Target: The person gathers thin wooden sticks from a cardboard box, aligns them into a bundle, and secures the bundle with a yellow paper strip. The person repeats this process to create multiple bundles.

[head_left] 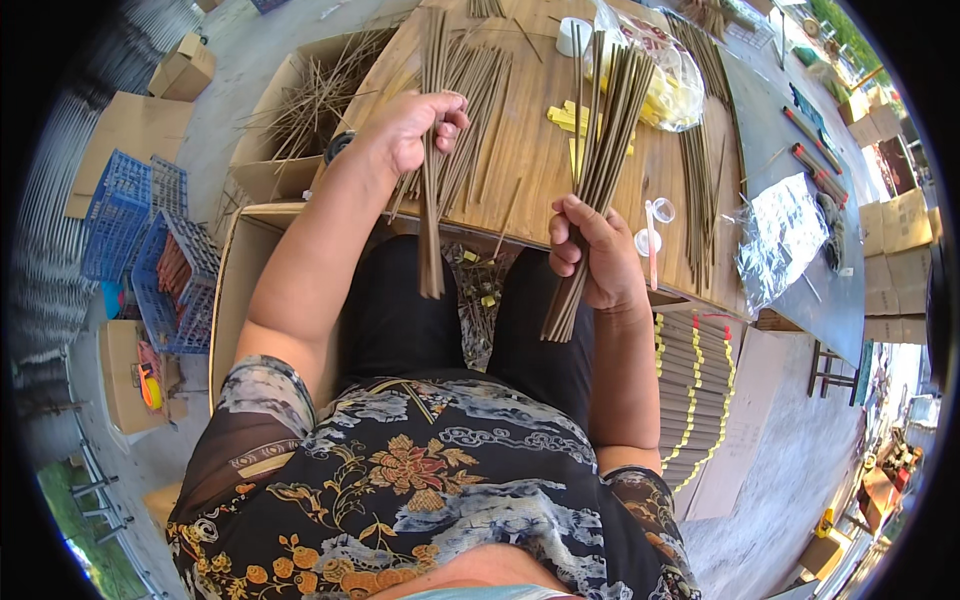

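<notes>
My left hand (425, 130) is closed round a slim bunch of incense sticks (430, 225), held upright over the table's near edge with its lower end hanging above my lap. My right hand (598, 250) grips a thicker bundle of incense sticks (612, 130), leaning to the right at the top; a couple of its sticks stand apart on the left side. Behind my left hand, loose incense sticks (485, 85) lie spread on the wooden table (535, 95). Yellow strips (562, 120) lie just beyond my right hand, partly hidden by its bundle.
A clear bag of yellow pieces (672, 85) and a white tub (573, 37) stand at the back. More sticks (697, 150) line the table's right side, beside crumpled clear film (785, 235). Banded bundles (690, 385) lie low right. A carton of sticks (290, 150) and blue crates (120, 215) are left.
</notes>
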Motion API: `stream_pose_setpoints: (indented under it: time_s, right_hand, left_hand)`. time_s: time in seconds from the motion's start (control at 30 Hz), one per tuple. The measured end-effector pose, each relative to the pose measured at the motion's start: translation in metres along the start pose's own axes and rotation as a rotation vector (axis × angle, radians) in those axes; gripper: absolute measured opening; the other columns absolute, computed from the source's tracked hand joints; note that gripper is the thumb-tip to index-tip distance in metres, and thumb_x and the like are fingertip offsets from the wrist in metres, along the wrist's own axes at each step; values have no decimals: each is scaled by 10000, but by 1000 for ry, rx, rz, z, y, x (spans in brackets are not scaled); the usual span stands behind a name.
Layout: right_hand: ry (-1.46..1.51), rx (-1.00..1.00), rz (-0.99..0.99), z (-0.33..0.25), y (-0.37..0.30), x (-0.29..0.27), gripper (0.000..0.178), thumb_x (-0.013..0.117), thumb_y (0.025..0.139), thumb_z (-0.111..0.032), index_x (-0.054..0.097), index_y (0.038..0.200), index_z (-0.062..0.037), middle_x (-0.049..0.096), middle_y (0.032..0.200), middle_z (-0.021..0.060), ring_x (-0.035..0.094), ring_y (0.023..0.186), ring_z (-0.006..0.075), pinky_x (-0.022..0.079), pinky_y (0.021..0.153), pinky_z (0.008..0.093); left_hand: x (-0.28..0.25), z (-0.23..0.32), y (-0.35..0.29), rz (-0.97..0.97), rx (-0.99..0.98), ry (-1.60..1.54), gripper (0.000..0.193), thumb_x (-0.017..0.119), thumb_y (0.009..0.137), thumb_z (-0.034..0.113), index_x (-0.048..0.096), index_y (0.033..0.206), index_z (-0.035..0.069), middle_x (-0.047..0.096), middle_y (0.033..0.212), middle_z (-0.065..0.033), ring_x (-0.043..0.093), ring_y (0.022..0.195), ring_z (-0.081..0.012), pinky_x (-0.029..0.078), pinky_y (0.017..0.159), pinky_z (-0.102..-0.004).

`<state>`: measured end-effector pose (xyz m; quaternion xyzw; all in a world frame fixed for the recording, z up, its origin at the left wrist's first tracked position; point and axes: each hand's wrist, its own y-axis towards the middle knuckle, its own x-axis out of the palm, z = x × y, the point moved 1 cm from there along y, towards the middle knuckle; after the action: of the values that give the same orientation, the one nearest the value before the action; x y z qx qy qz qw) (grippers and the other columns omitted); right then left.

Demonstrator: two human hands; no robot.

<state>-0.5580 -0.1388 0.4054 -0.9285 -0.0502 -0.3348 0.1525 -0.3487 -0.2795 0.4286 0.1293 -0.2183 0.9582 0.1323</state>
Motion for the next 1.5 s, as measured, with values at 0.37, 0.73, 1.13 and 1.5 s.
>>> stream_pose_setpoints:
  time_s: [0.37,0.73,1.13,1.5]
  right_hand:
    - [-7,32,122,17,6,-28,119,537,851,-141,466,802,-59,486,590,26,388,438,78,334,377,221]
    - [-26,9,119,17,4,-27,123,544,845,-142,465,801,-58,485,591,29,392,439,83,340,383,226]
    - [-38,-24,110,18,-3,-7,113,535,850,-134,485,830,-35,481,592,37,389,436,90,334,378,229]
    - [15,93,-106,25,0,12,128,512,876,-154,487,814,-45,478,590,25,390,426,83,338,366,216]
  left_hand:
    - [2,-41,116,447,80,1249,373,487,746,45,416,1096,-60,514,934,-219,500,842,-297,405,659,-377]
    - [68,-64,17,-7,160,1630,296,571,792,285,576,875,1,577,923,-202,563,893,-336,446,756,-429]
    - [44,-105,13,-100,284,1542,199,527,717,135,595,771,-44,598,769,-244,589,717,-381,459,667,-426]
    - [-90,79,20,433,608,218,260,599,801,237,566,926,11,590,781,-81,542,651,-120,465,574,-251]
